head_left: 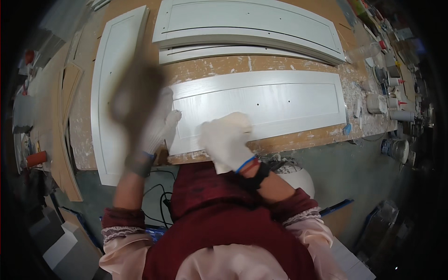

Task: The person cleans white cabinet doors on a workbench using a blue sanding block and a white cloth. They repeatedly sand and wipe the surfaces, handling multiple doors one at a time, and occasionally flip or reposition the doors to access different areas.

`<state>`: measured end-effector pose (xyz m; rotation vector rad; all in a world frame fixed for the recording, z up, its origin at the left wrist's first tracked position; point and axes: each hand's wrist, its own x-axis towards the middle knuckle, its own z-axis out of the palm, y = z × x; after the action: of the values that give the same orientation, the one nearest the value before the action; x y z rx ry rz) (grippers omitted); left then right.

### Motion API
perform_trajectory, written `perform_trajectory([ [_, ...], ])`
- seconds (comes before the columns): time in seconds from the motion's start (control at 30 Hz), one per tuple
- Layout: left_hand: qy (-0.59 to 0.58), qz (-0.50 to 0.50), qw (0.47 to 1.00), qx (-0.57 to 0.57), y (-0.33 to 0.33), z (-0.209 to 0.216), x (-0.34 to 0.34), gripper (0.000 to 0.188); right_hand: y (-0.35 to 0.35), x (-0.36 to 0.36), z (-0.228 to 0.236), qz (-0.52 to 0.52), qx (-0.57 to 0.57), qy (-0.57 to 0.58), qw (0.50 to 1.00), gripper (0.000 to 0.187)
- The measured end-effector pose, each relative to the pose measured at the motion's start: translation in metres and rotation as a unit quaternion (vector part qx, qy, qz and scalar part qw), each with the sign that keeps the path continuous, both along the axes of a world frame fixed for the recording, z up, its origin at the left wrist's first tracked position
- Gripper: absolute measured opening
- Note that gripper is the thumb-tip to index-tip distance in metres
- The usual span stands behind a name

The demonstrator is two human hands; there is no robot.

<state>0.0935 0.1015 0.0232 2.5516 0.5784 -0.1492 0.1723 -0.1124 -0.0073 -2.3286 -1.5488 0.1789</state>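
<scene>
A white panel with a recessed centre and two small dark holes lies flat on the brown worktable before me. My left hand, in a white glove, rests at the panel's left end. Its thumb stands apart by the edge and its fingers look stretched out, partly covered by a blurred brown shape I cannot identify. Over the panel's near edge, my right hand, also gloved in white, is closed with its fingers curled under. The glove hides whatever it may hold, and motion smears it slightly.
Another white panel lies lengthwise at the left. Further white panels are stacked along the far side. Bottles and tubs crowd the right end. A white bucket stands below the near edge, and black cables hang by my legs.
</scene>
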Motion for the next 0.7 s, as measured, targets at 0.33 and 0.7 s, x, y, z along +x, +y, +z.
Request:
perform_trajectory([
  [0.33,0.027,-0.059,0.997,-0.038,0.007,0.024,0.014,0.079,-0.109,0.094,0.047,-0.311,-0.222,0.080,0.921,0.031],
  [0.7,0.047,-0.066,0.997,-0.014,0.024,0.026,-0.015,0.068,0.023,-0.045,0.038,-0.156,0.072,0.163,0.972,0.022],
])
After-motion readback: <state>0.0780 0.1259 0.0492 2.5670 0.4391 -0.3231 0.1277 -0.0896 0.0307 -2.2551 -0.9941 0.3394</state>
